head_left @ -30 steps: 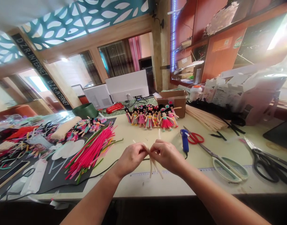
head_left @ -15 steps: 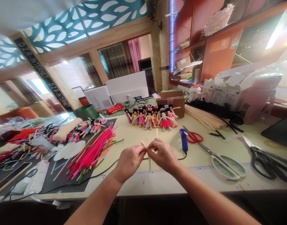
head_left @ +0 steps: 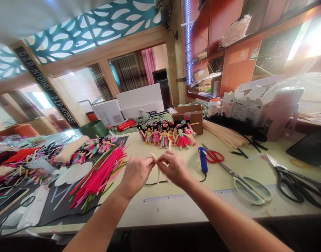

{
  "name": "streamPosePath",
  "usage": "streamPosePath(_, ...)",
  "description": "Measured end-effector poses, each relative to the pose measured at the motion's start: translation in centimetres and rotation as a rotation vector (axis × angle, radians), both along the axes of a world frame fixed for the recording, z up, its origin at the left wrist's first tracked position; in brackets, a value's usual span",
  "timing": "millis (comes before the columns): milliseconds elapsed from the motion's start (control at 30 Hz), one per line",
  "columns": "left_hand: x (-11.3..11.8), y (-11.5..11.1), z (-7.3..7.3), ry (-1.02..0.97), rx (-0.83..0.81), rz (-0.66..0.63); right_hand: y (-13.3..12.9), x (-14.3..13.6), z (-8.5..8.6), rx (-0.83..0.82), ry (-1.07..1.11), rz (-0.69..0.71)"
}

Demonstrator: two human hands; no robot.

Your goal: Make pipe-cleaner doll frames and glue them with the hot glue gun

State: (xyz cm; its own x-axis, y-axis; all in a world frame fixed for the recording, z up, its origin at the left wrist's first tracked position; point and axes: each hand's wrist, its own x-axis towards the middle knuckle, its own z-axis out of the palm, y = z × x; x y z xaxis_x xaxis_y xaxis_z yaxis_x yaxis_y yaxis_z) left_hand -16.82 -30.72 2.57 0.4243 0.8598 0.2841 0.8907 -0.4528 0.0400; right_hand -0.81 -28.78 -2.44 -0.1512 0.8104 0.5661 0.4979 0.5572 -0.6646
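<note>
My left hand [head_left: 138, 172] and my right hand [head_left: 174, 167] meet over the table, fingertips pinched on cream pipe cleaners [head_left: 158, 173]. A folded loop pokes up between the fingers, and loose ends hang below; another end rises above my right hand. Exactly how the strands cross is hidden by my fingers. Beyond the hands stands a group of small dolls [head_left: 164, 135] in colourful skirts. A blue glue gun [head_left: 203, 160] lies to the right of my right hand, its black cord running under both hands. Pink and green pipe cleaners [head_left: 101, 178] lie in a bundle on the left.
Red-handled scissors [head_left: 215, 156], pale-handled scissors [head_left: 251, 189] and black-handled scissors [head_left: 291, 182] lie on the right. Cream pipe cleaners [head_left: 223, 133] are stacked behind them, beside a cardboard box [head_left: 198, 119]. A phone [head_left: 9, 203] and a heap of craft pieces fill the left.
The view has shifted slightly. Both hands still pinch the cream pipe cleaners; the loop between the fingers now stands out more, and the hanging ends have shifted.
</note>
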Motion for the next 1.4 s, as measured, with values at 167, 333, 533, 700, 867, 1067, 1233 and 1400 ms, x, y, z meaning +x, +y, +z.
streamPosePath(167,-0.5,1.4,-0.3,-0.029,-0.014,0.074,1.8,-0.7,-0.2,0.041,-0.003,-0.012)
streamPosePath(333,-1.5,3.0,-0.6,-0.097,-0.014,0.118,3.4,-0.9,-0.1,0.074,-0.006,-0.033)
streamPosePath(533,-1.9,5.4,-1.3,-0.031,0.031,0.123,5.5,-0.8,-0.9,0.101,0.026,-0.07)
streamPosePath(700,-2.1,7.7,-2.5,-0.065,0.05,-0.003,7.4,0.2,-2.5,0.115,0.083,-0.111)
streamPosePath(867,-3.1,10.4,-3.6,-0.136,0.053,-0.099,9.0,1.7,-3.8,0.052,0.083,-0.179)
streamPosePath(1067,-4.5,12.4,-5.8,-0.485,-0.063,-0.069,10.3,3.3,-4.9,-0.009,0.092,-0.251)
streamPosePath(1233,-6.0,12.9,-7.5,-0.748,-0.124,0.008,10.6,2.9,-5.2,-0.067,0.126,-0.193)
streamPosePath(1400,-6.9,13.3,-8.4,-1.128,-0.216,-0.048,10.6,2.2,-5.2,-0.136,0.224,-0.123)
